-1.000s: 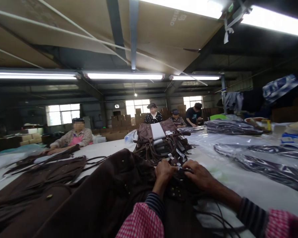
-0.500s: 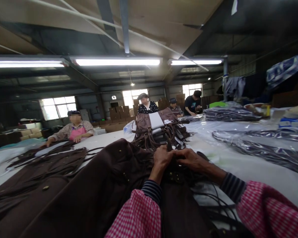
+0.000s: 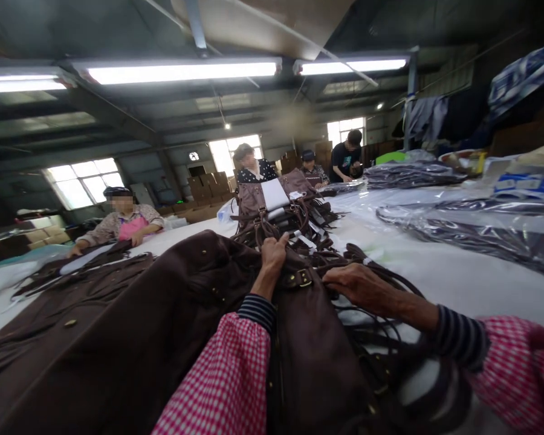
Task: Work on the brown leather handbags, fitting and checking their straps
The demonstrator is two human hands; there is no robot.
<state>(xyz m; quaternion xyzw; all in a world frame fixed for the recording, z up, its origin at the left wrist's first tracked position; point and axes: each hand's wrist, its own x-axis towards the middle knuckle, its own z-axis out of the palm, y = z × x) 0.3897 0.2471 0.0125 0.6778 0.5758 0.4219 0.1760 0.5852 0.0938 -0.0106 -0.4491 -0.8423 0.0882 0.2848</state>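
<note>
A dark brown bag lies in front of me, with a brass buckle near its far end. My left hand is closed on the far edge of this bag, left of the buckle, with the thumb up. To the right of the buckle, my right hand pinches at the bag's side edge; its fingertips are partly hidden. Thin dark straps spread out under and around my right forearm. Another large brown bag piece with small brass studs lies against my left arm.
A stack of brown bags with a white wrap stands ahead. Plastic-wrapped bags lie on the white table at right. One person works at the left, and several others stand or sit beyond the stack.
My hands, close together before, are now apart: the right one has moved right and toward me. The buckle between them is now plainly visible. The view has tilted down somewhat.
</note>
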